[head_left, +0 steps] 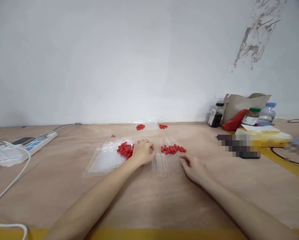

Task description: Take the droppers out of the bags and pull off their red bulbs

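Note:
A row of clear glass dropper tubes (161, 165) lies on the wooden table between my hands. Several tubes with red rubber bulbs (173, 149) lie just behind them. My left hand (142, 151) rests with fingers curled beside a pile of loose red bulbs (125, 149) on a clear plastic bag (104, 160); what its fingers hold is hidden. My right hand (194, 167) lies palm down at the right end of the tubes, fingers spread and touching them.
More red bulbs in clear bags (149, 126) lie by the wall. A white power strip (26, 148) with cable is at the left. A paper bag (241, 106), jars, a water bottle (266, 115) and a yellow box (266, 137) stand at the right.

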